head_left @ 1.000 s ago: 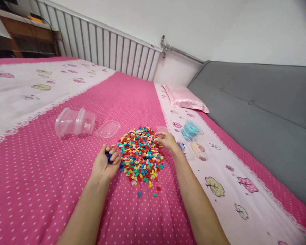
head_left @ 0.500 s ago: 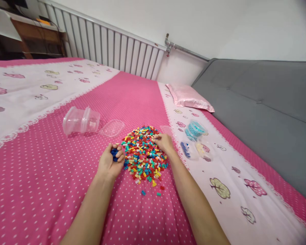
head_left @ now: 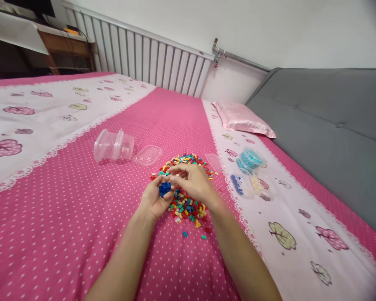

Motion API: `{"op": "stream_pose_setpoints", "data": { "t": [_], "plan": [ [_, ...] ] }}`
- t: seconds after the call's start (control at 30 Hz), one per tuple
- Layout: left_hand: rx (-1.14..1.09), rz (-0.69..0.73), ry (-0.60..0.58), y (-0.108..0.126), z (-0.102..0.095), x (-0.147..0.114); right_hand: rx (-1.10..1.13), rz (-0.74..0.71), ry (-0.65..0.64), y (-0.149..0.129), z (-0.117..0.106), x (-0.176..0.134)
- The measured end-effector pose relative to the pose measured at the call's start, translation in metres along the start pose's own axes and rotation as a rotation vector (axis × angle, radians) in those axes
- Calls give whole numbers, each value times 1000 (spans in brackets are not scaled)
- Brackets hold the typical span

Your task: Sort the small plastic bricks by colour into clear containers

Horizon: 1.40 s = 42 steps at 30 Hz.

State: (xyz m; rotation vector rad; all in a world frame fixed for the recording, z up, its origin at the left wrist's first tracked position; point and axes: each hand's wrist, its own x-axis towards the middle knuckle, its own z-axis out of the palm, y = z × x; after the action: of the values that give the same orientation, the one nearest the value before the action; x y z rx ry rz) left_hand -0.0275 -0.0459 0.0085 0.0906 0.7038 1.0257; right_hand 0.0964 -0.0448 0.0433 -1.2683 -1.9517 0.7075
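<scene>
My left hand (head_left: 155, 200) is cupped palm up at the pile's left edge, its fingers curled round a small heap of dark blue toy bricks (head_left: 164, 189). Over the middle of the pile, my right hand (head_left: 194, 180) reaches leftward, fingertips bent together right at the left palm. Whatever those fingertips may pinch is too small or hidden to make out. Beneath both hands lies a pile of small toy bricks (head_left: 188, 209) in red, yellow, green, blue and white, partly covered by the right hand. A few loose bricks (head_left: 203, 237) lie in front of it.
Clear plastic tubs (head_left: 108, 145) lie on their side at the left, beside a clear lid (head_left: 148, 155). Another lid (head_left: 214, 162) lies behind the pile. To the right are a tub of turquoise pieces (head_left: 251, 159) and a container of blue pieces (head_left: 237, 184). A pink pillow (head_left: 242, 119) lies farther back.
My right hand has moved left from the pile's far right side to my left hand. The left palm has opened slightly, showing more blue bricks. The view has shifted a little.
</scene>
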Motion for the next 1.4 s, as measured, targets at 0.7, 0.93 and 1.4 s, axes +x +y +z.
{"op": "stream_pose_setpoints", "data": {
  "t": [0.7,0.93,1.4],
  "plan": [
    [-225,259,150,29,-12,-6,-300,5,-156,42,2,-56],
    [-154,312,147,27,-12,-1,-260,272,233,65,-33,-61],
    [-93,315,114,27,-14,1,-455,179,251,91,-4,-51]
  ]
}}
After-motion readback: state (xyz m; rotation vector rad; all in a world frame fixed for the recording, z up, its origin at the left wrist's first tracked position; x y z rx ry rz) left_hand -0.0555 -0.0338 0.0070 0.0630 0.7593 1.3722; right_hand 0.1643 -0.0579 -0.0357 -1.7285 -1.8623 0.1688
